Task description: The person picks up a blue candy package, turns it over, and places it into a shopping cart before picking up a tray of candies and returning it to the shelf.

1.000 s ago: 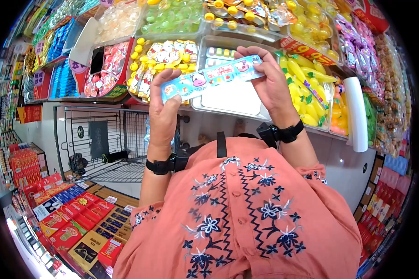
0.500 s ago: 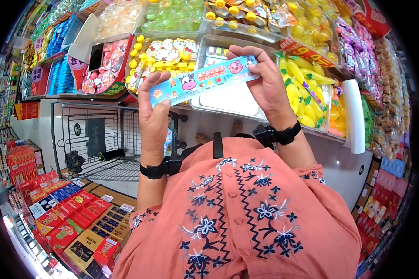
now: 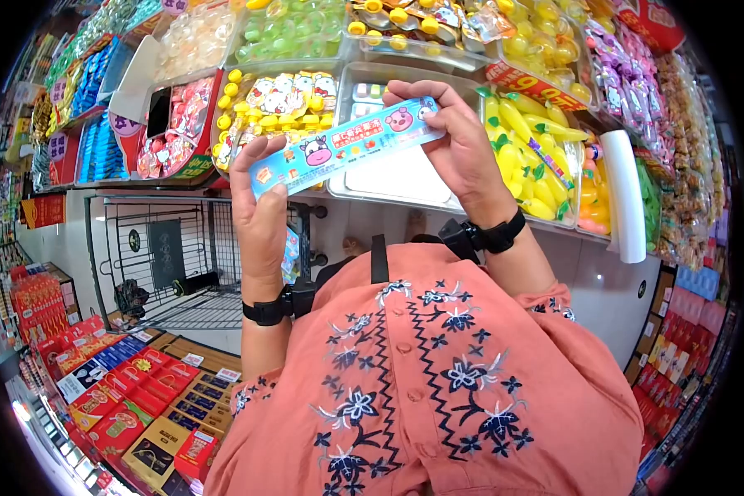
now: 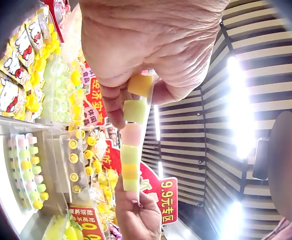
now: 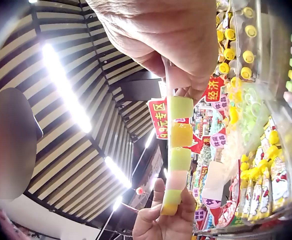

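Observation:
A long, slim jelly-cup pack (image 3: 368, 142) is stretched level between both hands in the head view. Its blue top carries a cartoon cow and a pig. My left hand (image 3: 260, 217) grips the left end, thumb over the label and fingers beneath. At the other end, my right hand (image 3: 465, 157) pinches the pack between thumb and fingers. Seen from the left wrist, the underside is a row of green, pink and orange jelly cups (image 4: 135, 111). Below the pack stands a clear bin (image 3: 463, 211) with a white base and similar packs (image 3: 367, 97) at its back.
Left of the bin lie yellow-capped Hello Kitty pouches (image 3: 289, 95); right of it are yellow banana-shaped packs (image 3: 537, 186). A phone (image 3: 159, 112) rests on pink packets. A wire shopping cart (image 3: 211, 285) stands at the left, near red gift boxes (image 3: 112, 393). A white roll (image 3: 623, 198) hangs at right.
Both hands have carried the pack a little to the left in the head view. Its label, glaring and slanted earlier, now faces up more fully. The grip at both ends is unchanged.

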{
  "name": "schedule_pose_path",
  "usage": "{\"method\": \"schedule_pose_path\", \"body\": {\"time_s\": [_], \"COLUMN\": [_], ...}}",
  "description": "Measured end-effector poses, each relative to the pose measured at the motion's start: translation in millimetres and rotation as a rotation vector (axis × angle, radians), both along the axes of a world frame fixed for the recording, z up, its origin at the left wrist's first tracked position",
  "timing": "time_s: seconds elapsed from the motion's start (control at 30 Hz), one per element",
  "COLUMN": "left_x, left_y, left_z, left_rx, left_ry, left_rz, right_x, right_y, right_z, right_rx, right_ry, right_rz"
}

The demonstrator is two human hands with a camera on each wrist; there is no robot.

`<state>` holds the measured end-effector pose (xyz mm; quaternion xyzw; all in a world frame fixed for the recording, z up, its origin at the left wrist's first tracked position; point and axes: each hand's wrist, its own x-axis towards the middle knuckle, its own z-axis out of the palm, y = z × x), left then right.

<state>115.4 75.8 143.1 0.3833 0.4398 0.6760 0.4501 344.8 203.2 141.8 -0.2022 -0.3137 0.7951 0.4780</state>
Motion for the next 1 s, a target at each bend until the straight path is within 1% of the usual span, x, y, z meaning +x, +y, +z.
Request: {"method": "schedule_pose_path", "body": {"time_s": [0.43,1.0], "left_x": [0.9,5.7], "left_y": [3.9,2.0], "left_z": [-1.3,-2.8], "left_rx": [-0.03,-0.05], "left_ry": [-0.054,-0.048], "left_rz": [-0.004,0.006], "right_x": [-1.3,2.6], "right_y": [3.5,0.6], "right_z": [-4.9,-5.2], "right_rx": [-0.043,-0.046], "right_ry": [-0.017,-0.021], "right_rz": [0.002,0.001]}}
